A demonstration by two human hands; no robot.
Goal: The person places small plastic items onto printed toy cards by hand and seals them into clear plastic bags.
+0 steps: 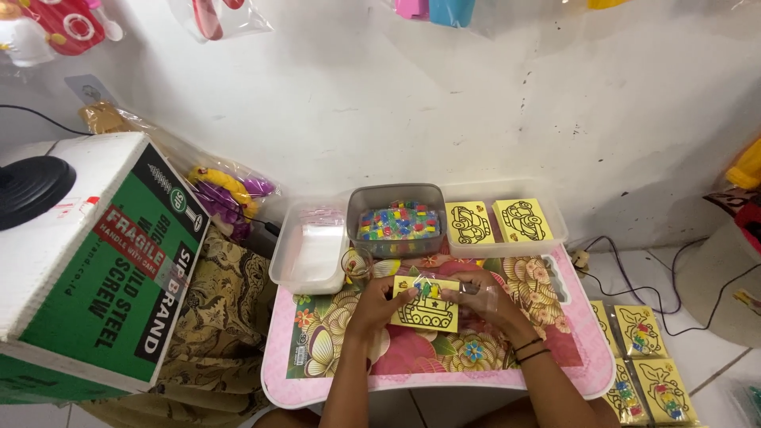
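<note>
- Sitting far to the left of the yellow card (426,304), a large green-and-white cardboard box (95,261) carries a round black object (30,188) on its top.
- The small bench (587,349) under the card has a pink rim and a flower-patterned top.
- Behind the card and to its left stands a clear tub (309,247) of small plastic bags.
- Straight behind the card is a grey tub (396,219) filled with small, many-coloured pieces.
- Behind the card and to its right, a shallow clear tray (507,226) holds two stacks of yellow picture cards.
- To the right of the card, beyond the bench edge, bagged yellow cards (646,361) lie on the floor.
- The left hand (374,305) pinches the card's left edge, fingers curled.
- The right hand (485,298) grips the card's right edge, together with what looks like a clear bag.
- The yellow card, bearing a black outline vehicle, is held just above the middle of the bench.
</note>
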